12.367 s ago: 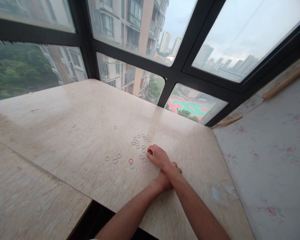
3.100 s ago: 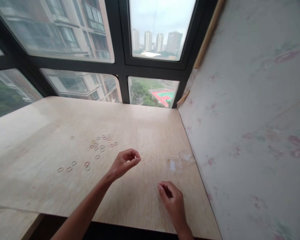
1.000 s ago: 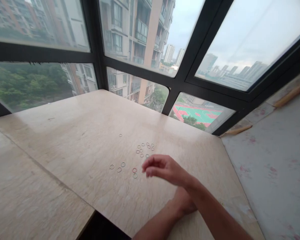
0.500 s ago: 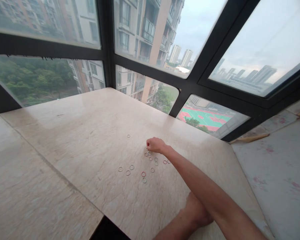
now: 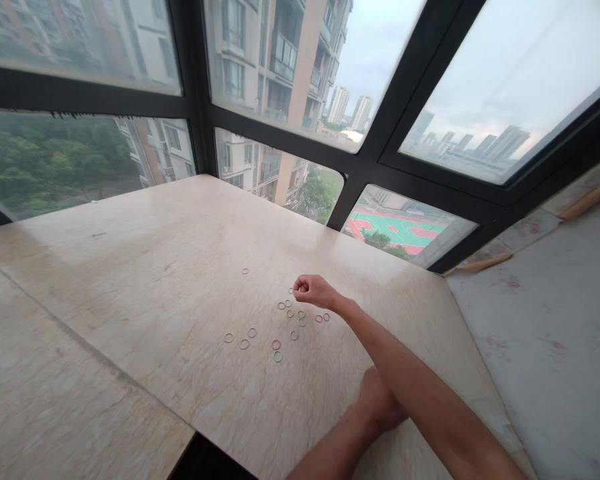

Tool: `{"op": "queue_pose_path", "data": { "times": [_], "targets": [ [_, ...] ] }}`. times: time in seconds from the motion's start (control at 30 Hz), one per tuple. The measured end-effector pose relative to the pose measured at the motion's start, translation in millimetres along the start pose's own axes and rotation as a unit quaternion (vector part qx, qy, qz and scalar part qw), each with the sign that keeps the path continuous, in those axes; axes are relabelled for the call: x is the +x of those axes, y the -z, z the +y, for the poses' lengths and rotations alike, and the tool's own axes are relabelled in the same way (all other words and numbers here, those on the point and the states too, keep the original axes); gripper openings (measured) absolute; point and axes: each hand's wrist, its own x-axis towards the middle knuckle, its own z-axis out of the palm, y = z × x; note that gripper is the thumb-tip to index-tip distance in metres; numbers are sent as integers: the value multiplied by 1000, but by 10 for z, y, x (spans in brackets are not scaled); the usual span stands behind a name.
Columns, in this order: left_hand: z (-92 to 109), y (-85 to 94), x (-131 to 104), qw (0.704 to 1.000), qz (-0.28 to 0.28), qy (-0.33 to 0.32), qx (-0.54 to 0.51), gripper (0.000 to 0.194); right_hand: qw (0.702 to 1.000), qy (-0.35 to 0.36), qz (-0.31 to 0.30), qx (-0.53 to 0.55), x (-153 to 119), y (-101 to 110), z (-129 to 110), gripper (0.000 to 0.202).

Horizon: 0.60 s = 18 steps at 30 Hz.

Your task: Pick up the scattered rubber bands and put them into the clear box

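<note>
My right hand (image 5: pixel 310 289) is closed, its fingers curled in just above the stone sill, and whatever they may hold is hidden. Close by its fingertips lies a thin pale ring (image 5: pixel 291 291). Several more small coloured rings are scattered nearer to me, among them a red ring (image 5: pixel 277 345), a green ring (image 5: pixel 278 357) and a pinkish ring (image 5: pixel 319 319). One pale ring (image 5: pixel 245 271) lies apart, farther left. My left hand (image 5: pixel 380 400) rests low on the sill, partly beneath my right forearm, with its fingers out of sight.
The beige stone sill (image 5: pixel 130 280) has a seam (image 5: pixel 105 363) along its left part and a dark gap (image 5: pixel 205 460) at the front edge. Dark window frames (image 5: pixel 360 173) border the back. A flowered wall (image 5: pixel 545 320) stands on the right.
My right hand has lifted slightly and turned, showing more of its curled fingers. The whole view has shifted a little, so the rings appear farther left. My left hand stays under the right forearm.
</note>
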Motion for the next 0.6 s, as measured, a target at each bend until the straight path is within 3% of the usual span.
{"op": "queue_pose_path", "data": {
  "times": [0.1,0.3,0.5,0.6],
  "targets": [
    [-14,-7,32,998,3,17,60,23,996,-6,36,77,-224,112,26,7],
    [-95,-71,88,993,34,-8,109,12,976,-26,112,185,-818,404,85,14],
    [-161,-105,115,994,60,-59,75,18,944,-59,205,253,-1688,684,303,16],
    [-166,-108,127,993,53,-71,76,19,938,-109,264,199,-2197,856,556,13]
  ]
}}
